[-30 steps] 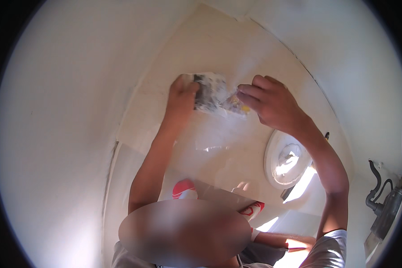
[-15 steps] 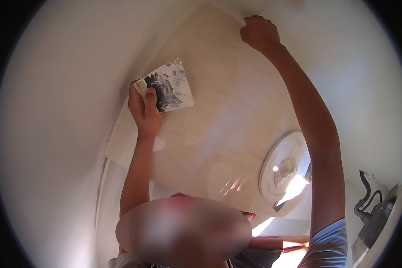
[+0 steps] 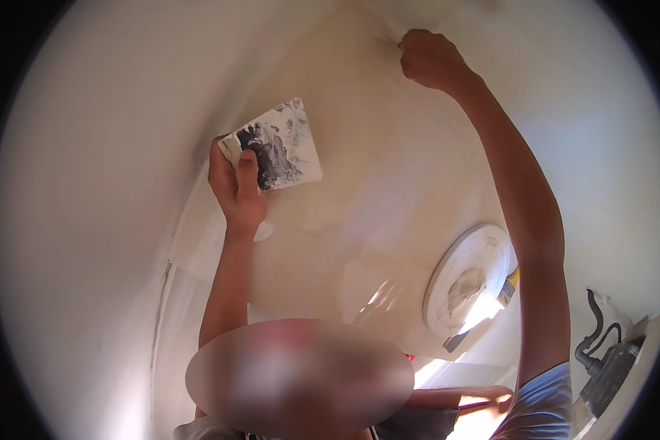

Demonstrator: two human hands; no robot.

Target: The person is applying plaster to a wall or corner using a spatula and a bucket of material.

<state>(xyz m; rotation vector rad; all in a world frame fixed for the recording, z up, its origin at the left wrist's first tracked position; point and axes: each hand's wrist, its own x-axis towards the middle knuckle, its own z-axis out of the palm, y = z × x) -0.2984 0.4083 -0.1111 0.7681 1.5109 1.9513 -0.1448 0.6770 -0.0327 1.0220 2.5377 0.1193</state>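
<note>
My left hand (image 3: 238,183) grips a squarish white plate (image 3: 290,150) by its near left corner, the thumb pressed on top. Dark grey and white paste is smeared over the plate's face. Far off at the upper right, my right hand (image 3: 434,60) is closed in a fist near the corner where the beige surface (image 3: 330,220) meets the white wall (image 3: 594,147). A thin pale tip shows at its fingers, too small to name; the rest of what it holds is hidden.
A round white disc (image 3: 447,279) with pale paste lies below my right forearm. Beside it, partly hidden by my arm, is a tool with a yellow part (image 3: 512,284). A dark fitting with hoses (image 3: 610,370) sits at lower right. Another person's forearm (image 3: 444,398) shows at the bottom.
My right hand has shifted slightly right and nearer, and a thin pale tip now shows at its fingers. The left hand still grips the plate, almost unmoved. The view has shifted a little.
</note>
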